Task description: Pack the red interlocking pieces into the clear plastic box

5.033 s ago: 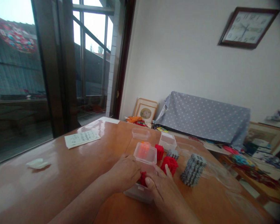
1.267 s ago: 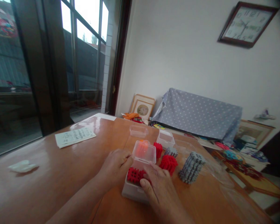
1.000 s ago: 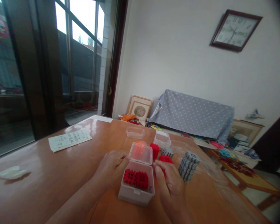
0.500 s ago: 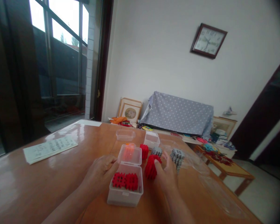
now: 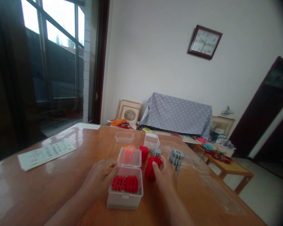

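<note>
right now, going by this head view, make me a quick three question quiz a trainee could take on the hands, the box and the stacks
1. Multiple choice: what colour is the block stack that the right hand has hold of?
A) grey
B) red
C) orange

2. True or false: the lid of the clear box in front is closed.

3. Fill in the missing word: in this view, the taller grey stack stands to the ____ of the held block stack.

Key:
1. B, red.
2. False; the lid stands open at the far side of the clear box.
3. right
</note>
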Demonstrator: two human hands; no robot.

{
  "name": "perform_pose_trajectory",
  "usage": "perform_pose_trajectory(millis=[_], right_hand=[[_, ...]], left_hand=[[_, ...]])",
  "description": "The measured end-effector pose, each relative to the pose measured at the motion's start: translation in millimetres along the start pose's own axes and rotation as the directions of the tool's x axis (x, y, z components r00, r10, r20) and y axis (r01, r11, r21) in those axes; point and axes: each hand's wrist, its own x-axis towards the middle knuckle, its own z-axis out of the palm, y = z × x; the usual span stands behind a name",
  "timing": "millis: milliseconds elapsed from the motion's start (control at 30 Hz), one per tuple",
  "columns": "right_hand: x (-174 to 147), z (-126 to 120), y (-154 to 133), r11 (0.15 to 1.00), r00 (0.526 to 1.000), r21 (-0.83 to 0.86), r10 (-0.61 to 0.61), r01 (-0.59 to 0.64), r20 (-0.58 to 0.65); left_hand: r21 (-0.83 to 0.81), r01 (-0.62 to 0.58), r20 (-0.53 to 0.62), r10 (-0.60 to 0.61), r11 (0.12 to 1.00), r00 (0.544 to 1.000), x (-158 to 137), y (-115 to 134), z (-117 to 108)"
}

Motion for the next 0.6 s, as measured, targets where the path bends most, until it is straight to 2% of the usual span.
perform_pose_trajectory(millis=[167,300,400,500,600], right_hand=[[-0.1,-8.4,-8.3,0.998,0.998,0.056,0.006,-0.002,-0.066],[-6.0,-13.8,-24.6,0.986,0.988,0.120,-0.098,0.113,-0.122],[-15.8,-14.0,-40.5,0.970,0.981,0.168,-0.160,0.177,-0.110],[-27.3,-11.9,-55.6,0.943,0.966,0.217,-0.235,0.253,-0.106],[-38.4,-11.0,-68.7,0.911,0.940,0.231,-0.331,0.342,-0.084]], left_hand=[[-0.011,0.010,-0.007,-0.010,1.000,1.000,-0.1,0.9,-0.4],[-0.098,0.017,-0.017,-0.018,0.995,1.000,-0.7,7.1,-3.1],[-0.225,0.058,-0.014,-0.063,0.973,0.998,-2.1,12.1,-4.4],[-0.404,0.119,0.024,-0.119,0.907,0.993,-3.9,14.7,-2.5],[-0.584,0.198,0.086,-0.183,0.787,0.979,-5.1,15.0,1.9]])
